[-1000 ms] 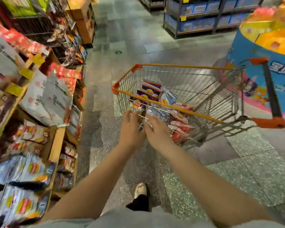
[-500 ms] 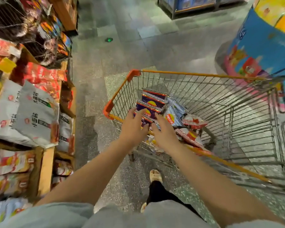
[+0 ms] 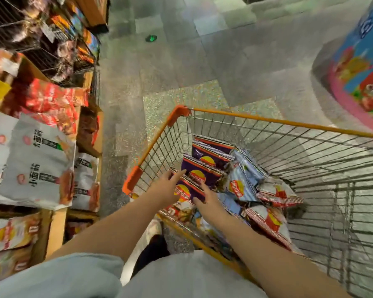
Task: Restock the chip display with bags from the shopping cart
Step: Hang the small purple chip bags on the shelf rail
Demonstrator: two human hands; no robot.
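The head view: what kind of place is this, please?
Most likely a supermarket aisle. A wire shopping cart with orange trim holds purple chip bags, which both hands reach for, the left hand and the right hand. Display shelves of packaged snacks line the left side.

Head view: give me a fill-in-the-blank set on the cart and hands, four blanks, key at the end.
1. Both hands reach into the shopping cart, whose rim is coloured ____.
2. The left hand and right hand flank a chip bag coloured ____.
3. The red-and-white bags lie to the ____ of the purple ones.
4. The snack shelves stand on the person's ____ side.

Missing words: orange; purple; right; left
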